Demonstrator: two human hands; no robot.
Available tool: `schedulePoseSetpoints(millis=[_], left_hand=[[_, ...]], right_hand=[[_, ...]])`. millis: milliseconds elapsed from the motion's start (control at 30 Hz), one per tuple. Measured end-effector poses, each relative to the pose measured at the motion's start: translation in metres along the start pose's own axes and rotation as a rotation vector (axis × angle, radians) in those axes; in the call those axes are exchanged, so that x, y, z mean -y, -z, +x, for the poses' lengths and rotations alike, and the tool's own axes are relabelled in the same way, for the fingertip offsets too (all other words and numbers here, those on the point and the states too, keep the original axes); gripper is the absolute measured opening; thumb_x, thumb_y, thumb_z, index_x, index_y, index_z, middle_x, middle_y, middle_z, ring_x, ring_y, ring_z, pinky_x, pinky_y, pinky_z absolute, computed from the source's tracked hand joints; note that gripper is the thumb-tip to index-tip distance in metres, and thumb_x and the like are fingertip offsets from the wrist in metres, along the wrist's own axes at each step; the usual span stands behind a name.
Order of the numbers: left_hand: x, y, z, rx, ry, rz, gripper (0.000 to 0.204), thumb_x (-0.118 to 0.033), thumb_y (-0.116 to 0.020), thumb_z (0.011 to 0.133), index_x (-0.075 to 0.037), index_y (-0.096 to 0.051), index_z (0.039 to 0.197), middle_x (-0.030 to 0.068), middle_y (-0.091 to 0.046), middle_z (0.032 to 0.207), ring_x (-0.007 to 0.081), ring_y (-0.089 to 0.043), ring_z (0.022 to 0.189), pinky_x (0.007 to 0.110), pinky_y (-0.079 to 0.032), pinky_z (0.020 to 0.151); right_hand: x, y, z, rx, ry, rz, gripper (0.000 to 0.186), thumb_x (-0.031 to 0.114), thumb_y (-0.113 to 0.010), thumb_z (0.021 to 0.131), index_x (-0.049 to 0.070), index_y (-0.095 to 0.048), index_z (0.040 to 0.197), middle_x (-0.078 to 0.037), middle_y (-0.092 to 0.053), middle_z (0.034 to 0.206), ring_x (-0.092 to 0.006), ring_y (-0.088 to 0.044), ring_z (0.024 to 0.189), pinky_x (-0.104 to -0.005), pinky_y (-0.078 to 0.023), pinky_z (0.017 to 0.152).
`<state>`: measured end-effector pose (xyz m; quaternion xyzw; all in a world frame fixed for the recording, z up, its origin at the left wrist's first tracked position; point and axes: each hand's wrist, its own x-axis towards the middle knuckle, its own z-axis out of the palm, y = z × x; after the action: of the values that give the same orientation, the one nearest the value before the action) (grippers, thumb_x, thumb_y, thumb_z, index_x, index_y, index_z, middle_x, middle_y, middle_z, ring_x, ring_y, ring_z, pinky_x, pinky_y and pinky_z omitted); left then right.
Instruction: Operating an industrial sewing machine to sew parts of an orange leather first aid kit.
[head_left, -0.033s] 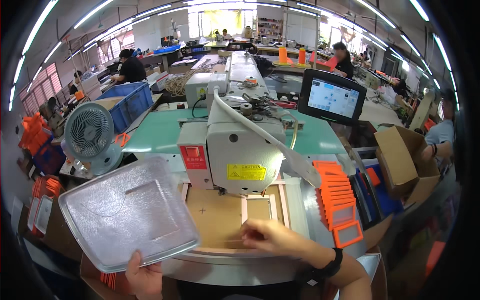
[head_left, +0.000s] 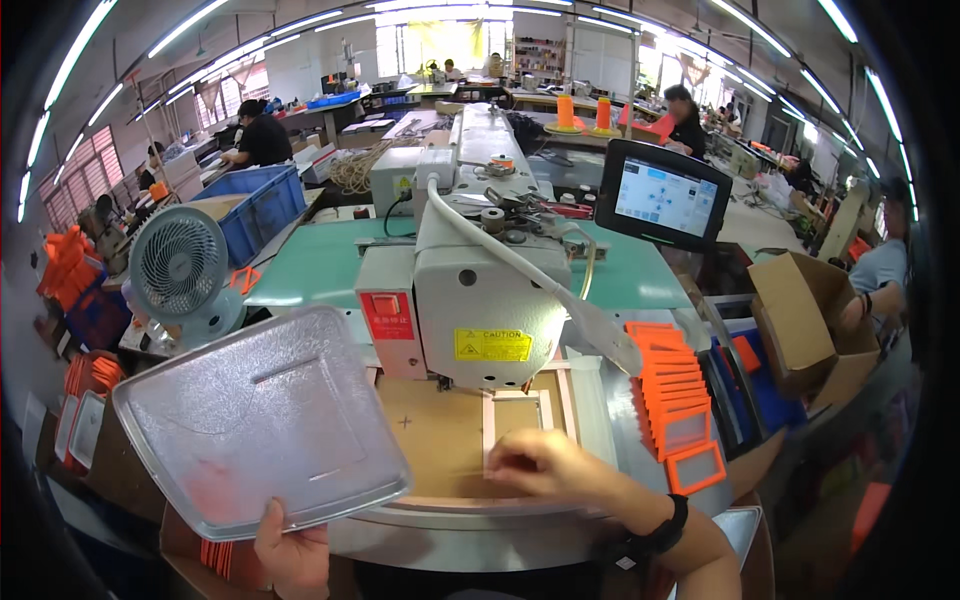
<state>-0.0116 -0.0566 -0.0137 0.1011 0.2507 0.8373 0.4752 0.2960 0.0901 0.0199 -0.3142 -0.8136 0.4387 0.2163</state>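
Observation:
A clear textured plastic panel (head_left: 262,425) with rounded corners, a thin rim and a short slot-like line is tilted up at the left. My left hand (head_left: 292,552) grips its lower edge, thumb on the near face; the other fingers are partly hidden behind it. My right hand (head_left: 540,462) hovers at the near side of the brown board (head_left: 435,430), its fingers curled together; whatever is between them cannot be made out. Just beyond that hand is a small pale rectangular frame (head_left: 489,425) on the board, below the head of the sewing machine (head_left: 490,290).
Overlapping orange frames (head_left: 675,385) line the right of the worktop, near an open cardboard box (head_left: 800,310). A control screen (head_left: 664,194) stands at the back right. A fan (head_left: 180,262) and a blue crate (head_left: 255,215) are at left. Other people work farther off.
The clear panel has shifted slightly up and to the right, tilting a little, with my left hand. A reddish tint shows through its lower part. My right hand has barely moved.

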Motion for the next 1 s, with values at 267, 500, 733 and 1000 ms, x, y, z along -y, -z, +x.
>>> schedulePoseSetpoints(millis=[267, 500, 733, 1000], left_hand=[[0.039, -0.043, 0.025, 0.209, -0.016, -0.074, 0.042, -0.010, -0.066, 0.095, -0.005, -0.051, 0.134, 0.0081, -0.059, 0.135, 0.0257, -0.055, 0.128, 0.052, -0.043, 0.113], [0.024, -0.025, 0.037, 0.248, 0.012, -0.036, 0.043, -0.012, -0.069, 0.093, -0.003, -0.053, 0.132, 0.0089, -0.059, 0.134, 0.0270, -0.055, 0.127, 0.054, -0.042, 0.113], [0.016, -0.007, 0.034, 0.289, 0.099, -0.118, 0.043, -0.006, -0.064, 0.094, -0.005, -0.053, 0.135, 0.0087, -0.060, 0.134, 0.0314, -0.054, 0.129, 0.059, -0.040, 0.113], [0.046, -0.035, 0.033, 0.315, 0.054, -0.029, 0.056, 0.008, -0.063, 0.090, -0.014, -0.048, 0.139, 0.0032, -0.054, 0.137, 0.0229, -0.050, 0.132, 0.056, -0.035, 0.117]], right_hand=[[-0.012, 0.030, 0.016, -0.693, 0.055, 0.278, 0.005, 0.004, -0.066, 0.092, 0.000, -0.067, 0.090, 0.000, -0.062, 0.075, -0.0047, -0.056, 0.064, -0.0212, -0.047, 0.059], [-0.037, 0.011, 0.014, -0.473, -0.020, 0.379, 0.010, 0.009, -0.067, 0.095, -0.001, -0.068, 0.097, 0.001, -0.064, 0.077, -0.0058, -0.060, 0.065, -0.0214, -0.050, 0.060], [-0.004, -0.016, 0.019, -0.281, 0.190, -0.026, 0.008, 0.006, -0.070, 0.091, 0.003, -0.073, 0.098, -0.006, -0.061, 0.078, -0.0168, -0.059, 0.072, -0.0297, -0.048, 0.065], [-0.010, 0.023, 0.005, -0.704, 0.132, 0.186, 0.004, 0.002, -0.070, 0.089, -0.001, -0.068, 0.086, -0.001, -0.063, 0.075, -0.0072, -0.057, 0.065, -0.0238, -0.045, 0.059]])
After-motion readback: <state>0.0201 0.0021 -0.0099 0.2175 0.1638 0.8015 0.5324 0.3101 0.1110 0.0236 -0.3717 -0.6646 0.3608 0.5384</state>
